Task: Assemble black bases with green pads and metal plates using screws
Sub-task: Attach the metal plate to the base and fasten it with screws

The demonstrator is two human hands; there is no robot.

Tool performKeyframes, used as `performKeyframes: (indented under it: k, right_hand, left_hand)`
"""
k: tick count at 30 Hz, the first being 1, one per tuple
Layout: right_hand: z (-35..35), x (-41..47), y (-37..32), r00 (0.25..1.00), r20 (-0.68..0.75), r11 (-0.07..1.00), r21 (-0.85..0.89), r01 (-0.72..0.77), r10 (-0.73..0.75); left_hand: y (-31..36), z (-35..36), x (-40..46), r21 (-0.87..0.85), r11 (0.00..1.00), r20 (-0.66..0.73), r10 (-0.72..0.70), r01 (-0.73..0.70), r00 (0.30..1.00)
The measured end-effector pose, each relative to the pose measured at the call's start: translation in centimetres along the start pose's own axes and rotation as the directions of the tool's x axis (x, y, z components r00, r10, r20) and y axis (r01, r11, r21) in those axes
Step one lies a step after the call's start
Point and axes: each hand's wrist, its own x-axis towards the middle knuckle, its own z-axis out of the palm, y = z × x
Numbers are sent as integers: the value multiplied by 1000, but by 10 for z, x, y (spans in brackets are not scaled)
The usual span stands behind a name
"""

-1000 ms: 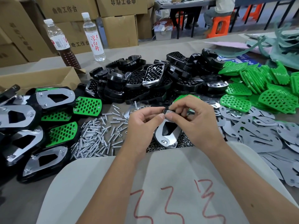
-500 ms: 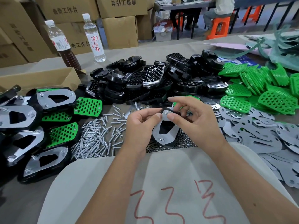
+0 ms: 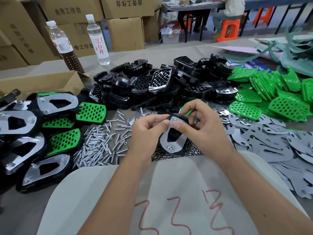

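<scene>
Steel plate (image 3: 174,139) on a black base (image 3: 179,150) runs lengthwise away from the person, held above the counter (image 3: 18,211). Both hands meet at its far end: left hand (image 3: 145,131) and right hand (image 3: 205,128) pinch it with curled fingers. Loose screws (image 3: 100,145) lie left.

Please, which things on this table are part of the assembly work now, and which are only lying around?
Part of the job:
- assembly held by left hand and right hand
- screws
- black bases
- green pads
- metal plates
- finished units

Lying about:
- two bottles
- cardboard boxes
</scene>
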Motion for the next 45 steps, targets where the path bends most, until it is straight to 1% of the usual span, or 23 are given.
performKeyframes:
  k: [2, 4, 6, 7, 10, 13, 16, 20, 24, 27, 32, 34, 37, 39, 42, 45]
  right_hand:
    - [1, 0, -3, 999, 29, 997, -58, 45, -43]
    - [1, 1, -2, 999, -4, 999, 0, 41, -41]
    - [-1, 1, -3, 999, -43, 996, 88, -15, 18]
    - [-1, 0, -3, 999, -33, 996, 89, -30, 33]
    - [0, -1, -5, 1000, 23, 1000, 16, 15, -16]
    - [0, 0, -4, 1000, -12, 999, 40, 1, 0]
    - [0, 1, -3, 999, 42, 998, -56, 16, -14]
    - [1, 1, 1, 1000, 13, 998, -68, 9, -8]
    - [1, 2, 2, 999, 34, 993, -110, 31, -28]
    - [3, 3, 1, 999, -6, 989, -141, 46, -47]
    - [6, 1, -2, 996, -35, 981, -179, 77, -84]
    - [7, 2, -2, 993, -45, 956, -278, 96, -113]
    - [15, 1, -1, 990, -21, 877, -466, 114, -140]
    - [17, 1, -2, 991, -7, 838, -535, 110, -135]
    - [16, 2, -3, 990, 20, 826, -549, 126, -138]
    - [14, 3, -2, 986, -8, 824, -550, 133, -165]
  left_hand:
    - [2, 0, -1, 5, 1000, 3, -4, 4, 1000]
    - [3, 0, -2, 1, 1000, 6, -5, 5, 1000]
    - [3, 0, -2, -12, 1000, 3, -13, 13, 1000]
    - [2, 0, -2, -12, 1000, 1, -17, 17, 1000]
    - [2, -1, -1, -11, 1000, -1, -22, 22, 1000]
    - [1, -1, -1, -14, 1000, -2, -25, 25, 1000]
    - [2, -1, -1, 1, 1000, 13, -18, 18, 1000]
    - [2, 0, -1, 32, 999, 8, -7, 6, 1000]
    - [1, 1, -1, 31, 999, 4, -17, 17, 1000]
    - [0, 2, -1, 38, 999, -6, -6, 6, 1000]
    - [-2, 5, -1, 96, 993, -16, 67, -65, 998]
    - [-2, 6, -2, 113, 989, -21, 98, -96, 995]
    - [-2, 7, -4, 161, 975, -52, 161, -150, 986]
    - [-3, 7, -5, 222, 955, -75, 219, -198, 973]
    - [-1, 9, -9, 323, 902, -71, 324, -286, 943]
    - [3, 15, -14, 389, 835, -34, 436, -390, 899]
